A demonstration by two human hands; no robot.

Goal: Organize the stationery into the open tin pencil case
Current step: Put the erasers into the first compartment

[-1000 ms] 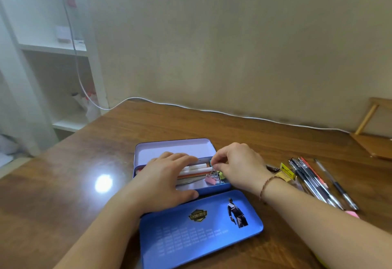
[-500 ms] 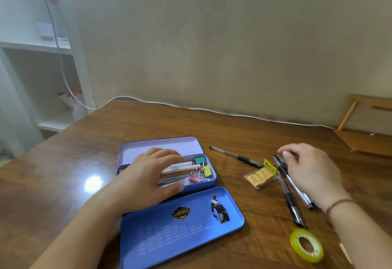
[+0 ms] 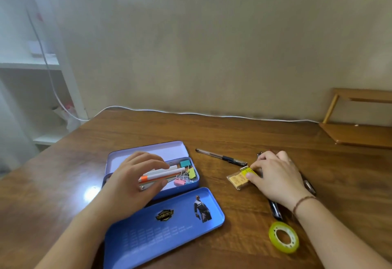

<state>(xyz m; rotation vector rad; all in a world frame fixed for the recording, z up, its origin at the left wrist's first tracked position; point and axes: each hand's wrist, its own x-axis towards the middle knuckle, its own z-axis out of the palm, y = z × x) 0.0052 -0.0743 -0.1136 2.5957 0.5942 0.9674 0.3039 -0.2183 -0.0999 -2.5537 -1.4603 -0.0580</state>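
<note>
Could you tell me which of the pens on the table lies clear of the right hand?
The clear-barrelled pen between the tin and the right hand; the other pens lie partly under that hand.

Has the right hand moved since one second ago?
Yes. The right hand left the tin case and moved right, now resting on the small packet and pens.

Blue tin pencil case (image 3: 192,183), pale lilac inside; blue lid (image 3: 165,226) with gold badge and printed figure. In the case: teal, yellow, pink binder clips (image 3: 186,172), white pen with orange band (image 3: 161,175). Right of the case: yellow-green tape roll (image 3: 283,237), tan packet with yellow label (image 3: 238,178), black pen (image 3: 220,157). Brown wood-grain worktop (image 3: 233,133).
</note>
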